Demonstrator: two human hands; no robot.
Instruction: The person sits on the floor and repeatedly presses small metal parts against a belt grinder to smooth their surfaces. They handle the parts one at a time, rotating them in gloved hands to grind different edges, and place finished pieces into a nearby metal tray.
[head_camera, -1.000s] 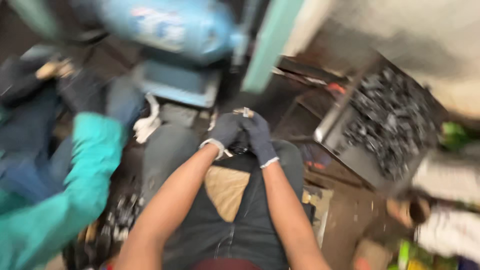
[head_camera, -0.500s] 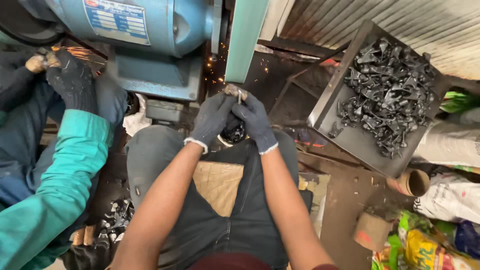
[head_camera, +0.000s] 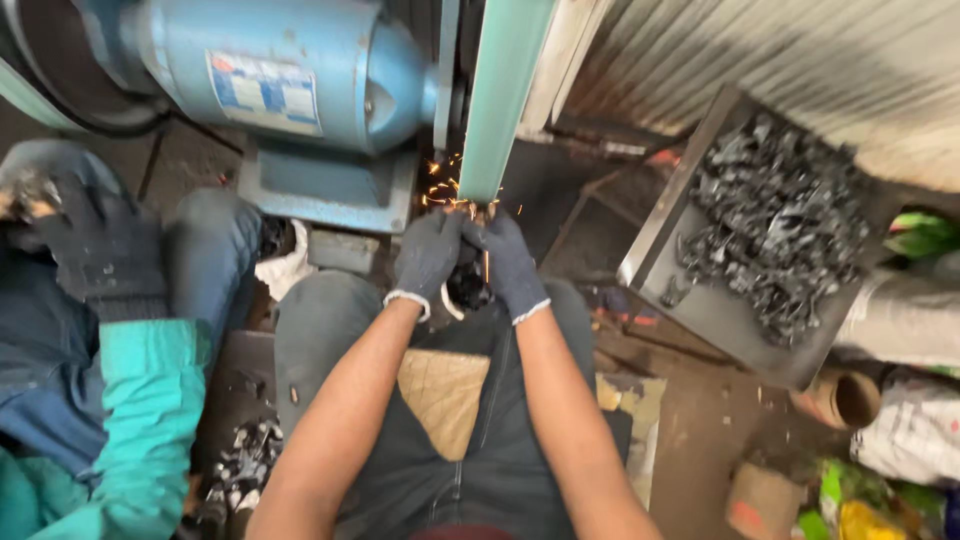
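Grinding in progress: left hand (head_camera: 428, 258) and right hand (head_camera: 508, 262), both in dark gloves, pinch a small metal part (head_camera: 483, 208) together against the lower end of the green sanding belt (head_camera: 500, 100), sparks (head_camera: 445, 190) flying. Part is mostly hidden by the fingers. Blue motor (head_camera: 290, 75) sits left of the belt. Tray (head_camera: 720, 320) at right holds a heap of dark metal parts (head_camera: 780, 230), so plenty looks left. More parts on the floor (head_camera: 240, 470) by the left knee; whether finished, can't tell.

Both bare forearms reach forward and converge. The gloved left hand (head_camera: 428, 255) and gloved right hand (head_camera: 508, 262) press together, fingers curled closed, knuckles up, wrists nearly touching.
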